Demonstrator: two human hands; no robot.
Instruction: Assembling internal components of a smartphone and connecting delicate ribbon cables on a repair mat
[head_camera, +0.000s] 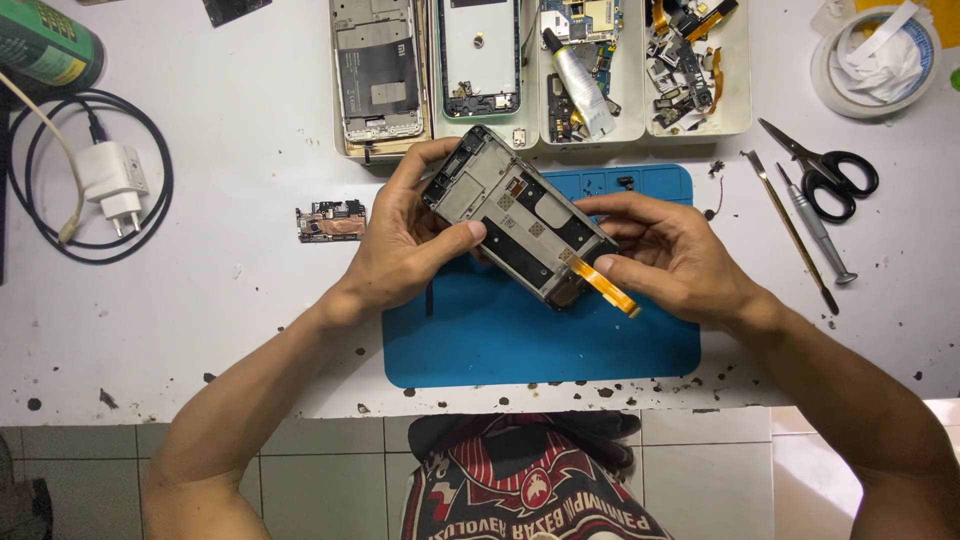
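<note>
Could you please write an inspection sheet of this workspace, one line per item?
Surface: white table, stained and chipped, with a blue mat in the middle.
Job's things: opened phone frame held above the mat; orange flex ribbon hangs from its lower end.
Clutter: parts trays, circuit board, scissors, two thin tools, tape roll, green can.
Grippers: left hand grips the frame's upper end; right hand fingers hold its lower end.
Cables: black cable coiled around a white charger.
Surroundings: tiled floor below.
</note>
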